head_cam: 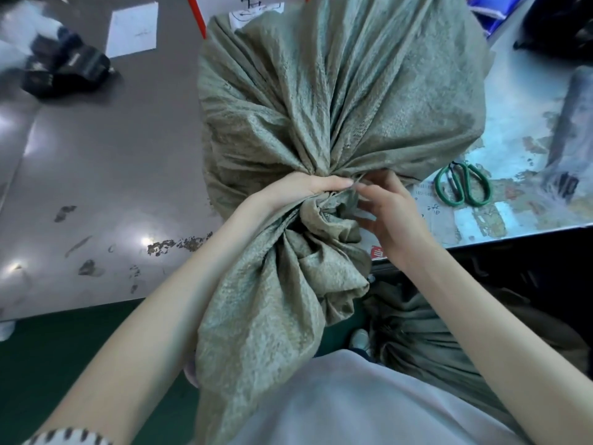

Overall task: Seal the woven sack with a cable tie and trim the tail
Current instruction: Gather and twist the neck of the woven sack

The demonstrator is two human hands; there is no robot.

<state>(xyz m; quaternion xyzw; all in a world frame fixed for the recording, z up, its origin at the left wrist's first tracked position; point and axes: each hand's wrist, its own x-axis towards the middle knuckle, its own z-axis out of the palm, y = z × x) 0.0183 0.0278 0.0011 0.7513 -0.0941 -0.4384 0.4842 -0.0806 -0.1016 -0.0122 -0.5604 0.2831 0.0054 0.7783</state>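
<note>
A filled grey-green woven sack (337, 91) lies in the middle, its mouth gathered into a bunched neck (324, 216) that points toward me. My left hand (301, 187) grips round the neck from the left. My right hand (388, 213) is at the neck's right side, fingers curled and pinching the gathered fabric. No cable tie shows; the fingers and folds hide that spot. Green-handled scissors (462, 187) lie on the worn table to the right.
A grey table (96, 175) with scuffed patches spreads to the left, with black objects (64, 69) and a white paper sheet (133, 28) at its back. Another woven sack (426, 342) sits low on the right. Red straps (197, 14) rise behind the sack.
</note>
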